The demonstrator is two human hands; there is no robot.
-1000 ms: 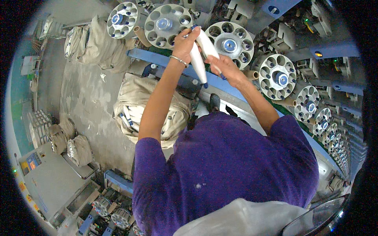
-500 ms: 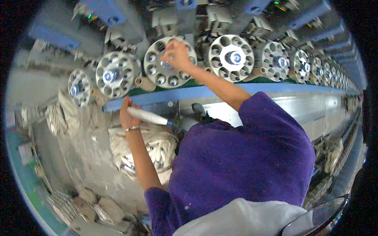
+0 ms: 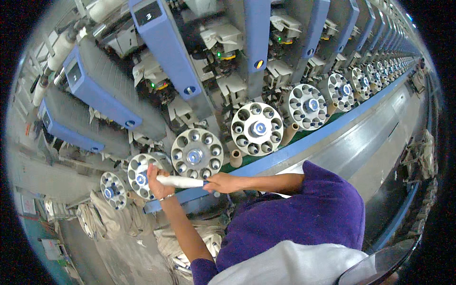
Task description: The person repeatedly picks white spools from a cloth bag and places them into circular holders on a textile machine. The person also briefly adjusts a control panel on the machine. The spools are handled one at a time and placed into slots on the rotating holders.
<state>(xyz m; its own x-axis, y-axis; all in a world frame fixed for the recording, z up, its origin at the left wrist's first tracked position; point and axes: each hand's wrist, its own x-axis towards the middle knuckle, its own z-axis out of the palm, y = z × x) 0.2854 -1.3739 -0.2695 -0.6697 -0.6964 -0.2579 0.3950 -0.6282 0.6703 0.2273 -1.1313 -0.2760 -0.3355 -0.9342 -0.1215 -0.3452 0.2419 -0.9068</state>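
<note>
White bobbin (image 3: 182, 182) in left hand (image 3: 159, 183); right hand (image 3: 222, 183), off magazine (image 3: 195, 156), now grips tip (image 3: 205, 183).

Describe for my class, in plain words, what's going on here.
A person in a purple top has both hands on one long white bobbin. The left hand holds its left end, and the right hand is at its dark blue tip. The bobbin lies roughly level, in front of a row of machines with round, many-holed holders. Below, a cloth sack holds more white bobbins.
</note>
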